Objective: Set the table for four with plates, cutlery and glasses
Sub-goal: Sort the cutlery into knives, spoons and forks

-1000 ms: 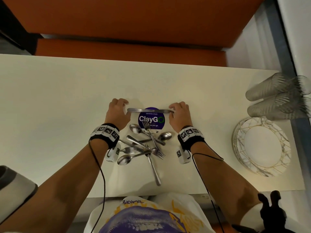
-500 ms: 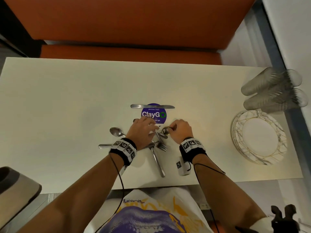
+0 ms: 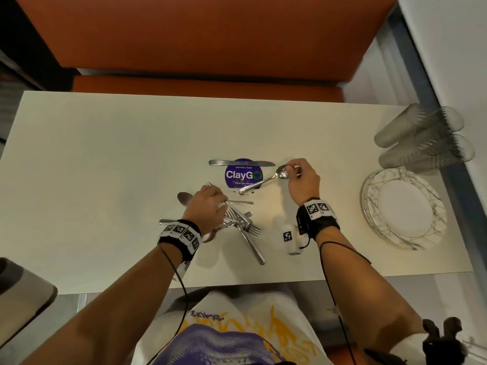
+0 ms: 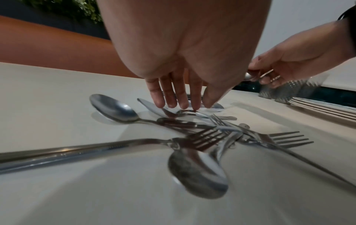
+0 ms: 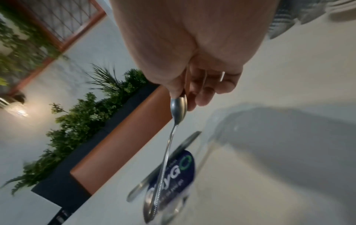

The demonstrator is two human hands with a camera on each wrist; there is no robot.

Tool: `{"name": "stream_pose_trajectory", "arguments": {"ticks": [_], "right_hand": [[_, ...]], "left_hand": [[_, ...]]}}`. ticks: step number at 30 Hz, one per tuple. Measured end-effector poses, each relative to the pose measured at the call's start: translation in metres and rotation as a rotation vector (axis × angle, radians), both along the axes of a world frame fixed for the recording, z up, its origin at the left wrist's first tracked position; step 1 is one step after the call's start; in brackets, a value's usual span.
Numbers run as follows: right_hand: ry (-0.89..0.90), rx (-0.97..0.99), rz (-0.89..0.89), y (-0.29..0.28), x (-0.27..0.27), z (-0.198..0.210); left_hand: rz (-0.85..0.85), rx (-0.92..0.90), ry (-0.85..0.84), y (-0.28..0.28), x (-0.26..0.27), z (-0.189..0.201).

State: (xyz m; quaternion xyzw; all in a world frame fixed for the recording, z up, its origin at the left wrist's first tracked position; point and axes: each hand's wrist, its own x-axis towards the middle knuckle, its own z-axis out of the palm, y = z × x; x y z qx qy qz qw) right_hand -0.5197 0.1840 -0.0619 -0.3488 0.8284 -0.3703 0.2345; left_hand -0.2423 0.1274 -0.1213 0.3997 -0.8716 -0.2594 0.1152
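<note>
A heap of forks and spoons (image 3: 237, 219) lies on the white surface (image 3: 105, 154), just this side of the round purple sticker (image 3: 243, 173). The left hand (image 3: 207, 206) reaches down, its straight fingers (image 4: 169, 97) touching the heap. The right hand (image 3: 303, 180) pinches a spoon (image 3: 266, 180) by its bowl, right of the sticker. A knife (image 3: 241, 162) lies along the sticker's far edge. Far right of the sticker sit stacked plates (image 3: 403, 209) and, beyond them, glasses (image 3: 421, 138).

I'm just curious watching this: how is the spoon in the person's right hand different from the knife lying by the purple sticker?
The spoon is lifted, pinched at its bowl by the right hand, handle slanting down; the knife lies flat on the table, untouched. The spoon ends in a rounded bowl; the knife is a straight, narrow blade. Both are shiny metal.
</note>
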Motion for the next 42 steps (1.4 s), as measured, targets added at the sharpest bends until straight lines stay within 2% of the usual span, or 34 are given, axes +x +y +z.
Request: {"name": "stream_pose_trajectory", "arguments": {"ticks": [4,6,9,13,16,20,27,32,36,42], "right_hand": [[-0.005,-0.14,0.103,-0.026,0.02,0.025],[-0.011,-0.17,0.196,-0.039,0.036,0.036],[0.004,-0.176,0.373,-0.058,0.066,0.045],[-0.021,-0.212,0.484,-0.081,0.103,0.05],[-0.089,-0.188,0.511,-0.094,0.125,0.049],[-0.13,-0.029,0.557,-0.1,0.144,0.033],[0.065,0.35,0.806,-0.087,0.161,-0.014],[0.395,0.412,0.92,-0.086,0.174,-0.024],[0.503,0.442,0.976,-0.088,0.178,-0.024],[0.302,0.366,0.943,-0.097,0.174,-0.012]], "left_hand": [[0.161,0.1,0.109,-0.006,0.001,0.015],[0.325,0.256,0.236,-0.013,-0.002,0.031],[0.516,0.587,0.5,-0.023,-0.007,0.063],[0.496,0.886,0.624,-0.031,-0.005,0.095],[0.546,0.841,0.614,-0.032,0.013,0.088],[0.777,0.832,0.687,-0.031,0.045,0.072],[0.985,0.805,0.637,-0.024,0.101,0.054],[1.033,0.808,0.612,-0.017,0.111,0.05],[1.03,0.797,0.598,-0.013,0.115,0.048],[1.0,0.79,0.631,-0.019,0.114,0.05]]}}
